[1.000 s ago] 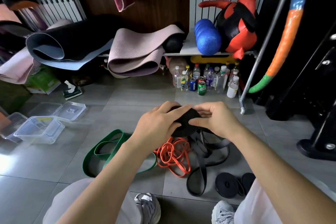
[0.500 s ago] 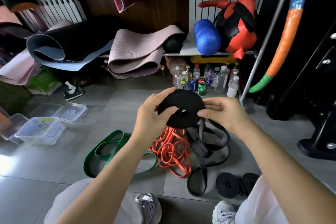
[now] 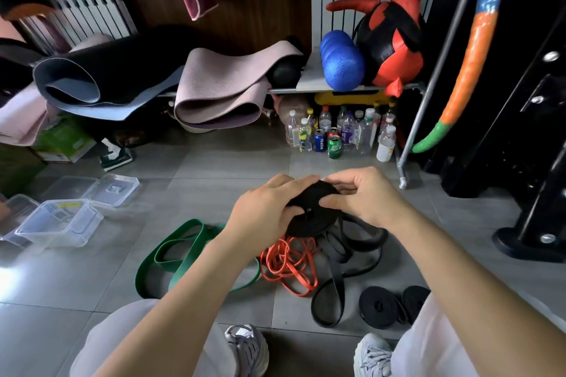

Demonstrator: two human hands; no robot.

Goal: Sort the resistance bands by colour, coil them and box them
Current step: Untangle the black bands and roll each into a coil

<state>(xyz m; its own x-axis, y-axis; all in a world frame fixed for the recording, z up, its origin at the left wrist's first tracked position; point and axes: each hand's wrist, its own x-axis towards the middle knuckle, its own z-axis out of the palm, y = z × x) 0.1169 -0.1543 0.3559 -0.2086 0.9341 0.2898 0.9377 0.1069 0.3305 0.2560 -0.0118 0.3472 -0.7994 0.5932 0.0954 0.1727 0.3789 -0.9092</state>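
A coiled black band [image 3: 312,217] is held above the floor between both hands. My left hand [image 3: 263,211] grips its left side, fingers curled over the top. My right hand [image 3: 364,196] pinches its right edge with thumb and fingers. The coil's loose tail hangs down into a heap of uncoiled black bands [image 3: 352,254]. An orange band tangle [image 3: 291,263] lies beneath the coil, and a green band [image 3: 177,257] lies to its left. Two finished black coils [image 3: 382,306] rest by my right knee. Clear plastic boxes [image 3: 58,220] with a lid [image 3: 113,190] sit at the far left.
Bottles and cans [image 3: 337,135] stand under a metal shelf [image 3: 337,89] holding rolled mats [image 3: 220,95], a blue foam roller [image 3: 341,64] and a red-black bag. A black machine base [image 3: 533,242] is at the right. My shoes [image 3: 248,349] are at the bottom edge.
The coil, held up facing me half a second ago, has been tilted flatter and lowered, and both hands have closed over it again.
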